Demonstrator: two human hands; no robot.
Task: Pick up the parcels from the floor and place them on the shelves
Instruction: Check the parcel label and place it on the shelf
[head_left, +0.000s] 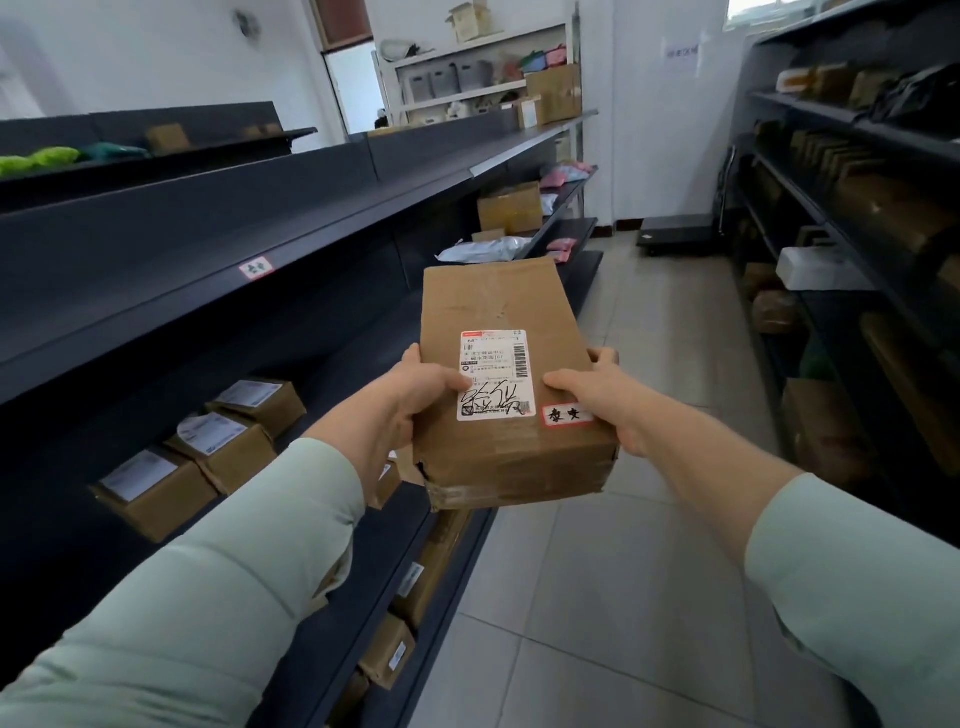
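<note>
Holding one cardboard parcel (511, 384) at frame centre, both hands clamp its near end: left hand (410, 402) on the left edge, thumb lying across the top face beside the white shipping label (496, 375); right hand (605, 397) on the right edge, thumb on top just above the small red-bordered sticker (568, 414). The fingers of both hands are curled shut around the box sides and partly hidden beneath it. Parcel is level, label up, clear of the floor, hovering over the aisle just beside the dark shelving unit (260, 291) that fills the left of the frame. Judgement: two-handed side grip keeps the long box flat and the label readable for reading off its slot; near corner looks crushed and retaped, so support at both edges seems sensible. Counts: one parcel in hand; three labelled cardboard boxes (208, 444) in a row on the middle shelf at lower left; further boxes on the lower shelf, partly hidden, number not certain. Tiled floor (597, 597) at lower centre shows no parcels in view. Placement not yet done.
</note>
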